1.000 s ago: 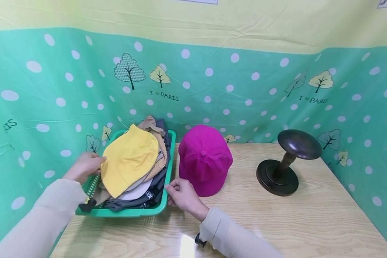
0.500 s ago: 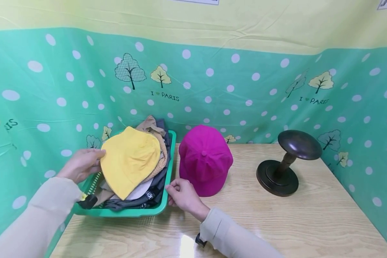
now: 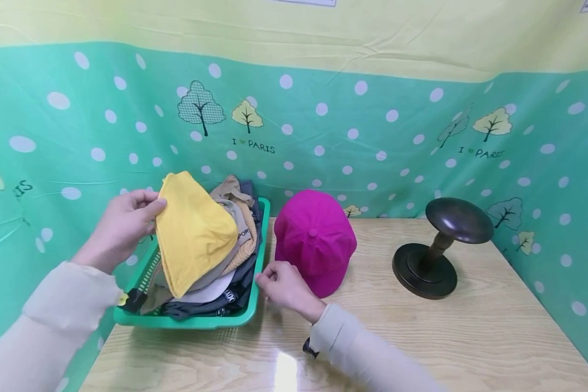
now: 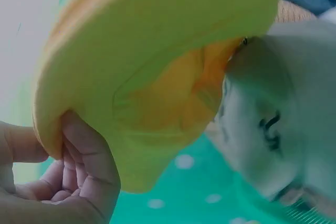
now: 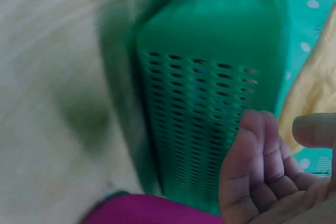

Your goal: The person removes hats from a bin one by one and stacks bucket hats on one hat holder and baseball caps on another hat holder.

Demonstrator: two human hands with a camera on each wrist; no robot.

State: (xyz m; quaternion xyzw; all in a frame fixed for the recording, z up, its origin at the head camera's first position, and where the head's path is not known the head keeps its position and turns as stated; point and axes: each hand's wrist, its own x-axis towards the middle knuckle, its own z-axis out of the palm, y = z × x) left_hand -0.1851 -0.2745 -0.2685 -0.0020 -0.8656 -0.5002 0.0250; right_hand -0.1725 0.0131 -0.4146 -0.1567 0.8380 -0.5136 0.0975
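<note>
Yellow hat [image 3: 196,234], tilted over green bskt [image 3: 191,322] | L hand [image 3: 124,226] pinches brim [image 4: 84,77] | R hand [image 3: 288,289] loosely curled, holding nothing, just R of bskt | risk: one-edge pinch may slip, dropping hat beside bskt

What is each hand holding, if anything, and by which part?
Left hand: the yellow hat, pinched at its brim's edge. Right hand: nothing, beside the green basket.

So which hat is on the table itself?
The magenta cap, beside the basket. The left hand holds the yellow hat; the others lie in the basket.
</note>
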